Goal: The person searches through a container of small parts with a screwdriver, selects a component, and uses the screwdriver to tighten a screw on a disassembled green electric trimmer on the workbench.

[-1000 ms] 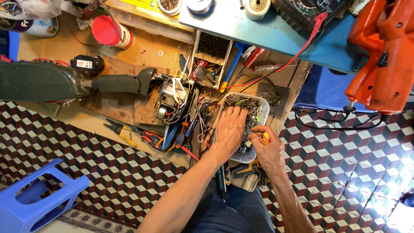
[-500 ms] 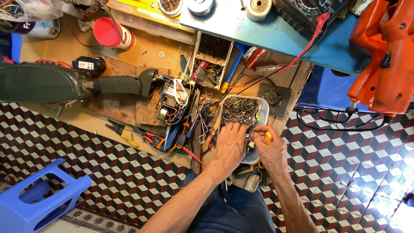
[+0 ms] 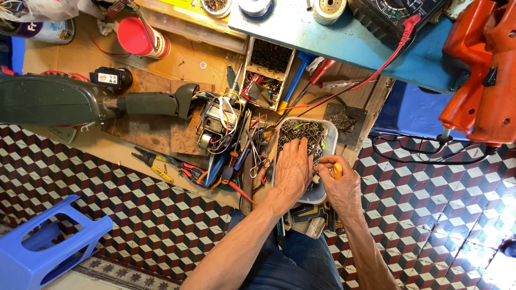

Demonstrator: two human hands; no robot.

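Note:
My left hand lies palm down inside a clear plastic tub full of small metal screws, fingers spread among them. My right hand sits at the tub's near right corner, closed around a yellow-handled tool whose tip is hidden. Both forearms reach up from my lap, over dark trousers. The tub rests at the edge of a cardboard-covered work area on the tiled floor.
Left of the tub lie pliers, screwdrivers and an opened electric motor with wires. A dark green power tool, a red can, a blue bench with a multimeter, an orange tool and a blue stool surround.
My left hand has slid back toward me in the tub, from its far part to its near part. My right hand stays at the tub's near right corner with the yellow-handled tool.

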